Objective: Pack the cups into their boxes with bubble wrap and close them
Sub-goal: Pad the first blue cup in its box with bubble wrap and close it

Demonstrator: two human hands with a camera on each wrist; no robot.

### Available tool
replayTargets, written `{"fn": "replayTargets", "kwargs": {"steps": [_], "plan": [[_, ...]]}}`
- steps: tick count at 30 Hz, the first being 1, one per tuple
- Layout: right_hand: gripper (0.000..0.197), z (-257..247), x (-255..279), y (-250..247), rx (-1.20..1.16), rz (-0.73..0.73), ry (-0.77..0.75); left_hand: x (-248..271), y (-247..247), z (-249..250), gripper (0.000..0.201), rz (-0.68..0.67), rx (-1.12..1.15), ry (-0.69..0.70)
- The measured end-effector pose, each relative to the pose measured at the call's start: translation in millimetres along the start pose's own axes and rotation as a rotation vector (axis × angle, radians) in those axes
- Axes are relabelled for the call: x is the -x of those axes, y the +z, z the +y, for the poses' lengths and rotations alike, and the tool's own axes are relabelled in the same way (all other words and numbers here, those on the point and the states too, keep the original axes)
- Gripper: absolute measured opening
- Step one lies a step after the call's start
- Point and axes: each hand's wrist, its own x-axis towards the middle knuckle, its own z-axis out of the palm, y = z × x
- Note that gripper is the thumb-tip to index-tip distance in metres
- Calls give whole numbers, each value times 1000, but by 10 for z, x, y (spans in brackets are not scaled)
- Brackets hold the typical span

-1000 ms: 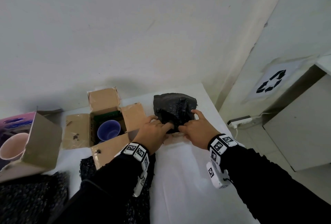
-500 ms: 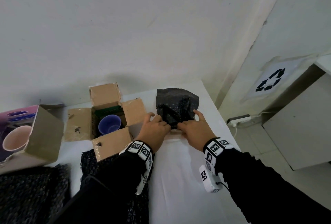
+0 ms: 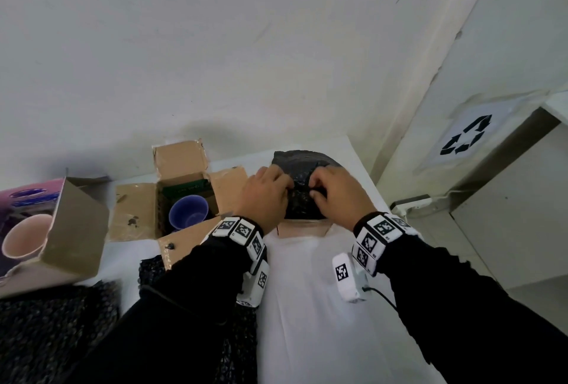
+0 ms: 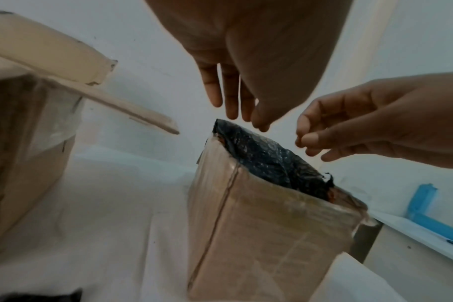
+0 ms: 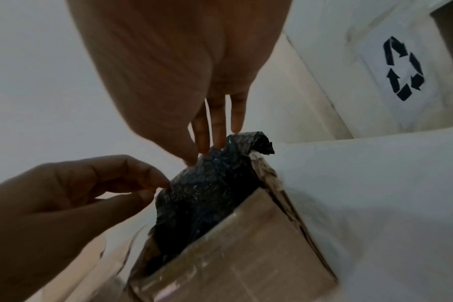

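A cardboard box [image 3: 304,230] stands on the white table [image 3: 307,322], stuffed with black bubble wrap [image 3: 304,162] that bulges above its rim; any cup inside is hidden. My left hand [image 3: 285,187] and right hand [image 3: 316,190] are side by side on top of the wrap. In the left wrist view my left hand [image 4: 236,114] has straight fingers just over the bubble wrap [image 4: 266,159]. In the right wrist view my right hand [image 5: 212,143] touches the bubble wrap [image 5: 207,194] with straight fingers. A blue cup [image 3: 187,211] sits in a second, open box [image 3: 135,214] to the left.
A pink printed carton [image 3: 52,230] showing a cup lies at the far left. More black bubble wrap [image 3: 52,322] is spread at the near left. The wall runs close behind the boxes. The table's right edge drops to a floor with a power strip [image 3: 412,202].
Both hands have moved from the near edge of the bubble wrap up onto its top. The wrap's raised back now sits lower in the box.
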Motion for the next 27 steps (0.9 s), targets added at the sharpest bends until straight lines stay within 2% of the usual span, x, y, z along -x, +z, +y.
{"fn": "replayTargets", "kwargs": {"steps": [1, 3, 5, 7, 11, 15, 17, 20, 23, 25, 27], "plan": [[10, 23, -57, 7, -32, 98, 27, -44, 25, -41, 26, 14, 1, 3], [14, 72, -170, 71, -34, 207, 91, -109, 64, -77, 40, -79, -19, -20], [27, 116, -269, 163, -18, 145, 159, -142, 117, -102, 54, -186, -107, -35], [39, 159, -317, 254, 62, 54, 163, -141, 157, -142, 58, -202, -215, -17], [20, 161, -289, 394, 275, 104, -22, -122, 249, -206, 42, -192, -301, 14], [21, 165, -297, 491, 374, 62, -134, -121, 325, -225, 49, -60, -211, 87], [20, 159, -317, 505, 404, 29, -143, -127, 370, -248, 41, -31, -190, 98], [18, 117, -343, 466, 426, -38, -113, -182, 355, -211, 22, -151, -195, 49], [20, 58, -388, 395, 482, -127, -70, -238, 337, -174, 29, -215, -237, -4], [25, 55, -433, 389, 505, -127, -65, -257, 345, -152, 34, -208, -284, 2], [28, 72, -461, 419, 540, -153, -70, -251, 340, -137, 31, -201, -355, 13]]}}
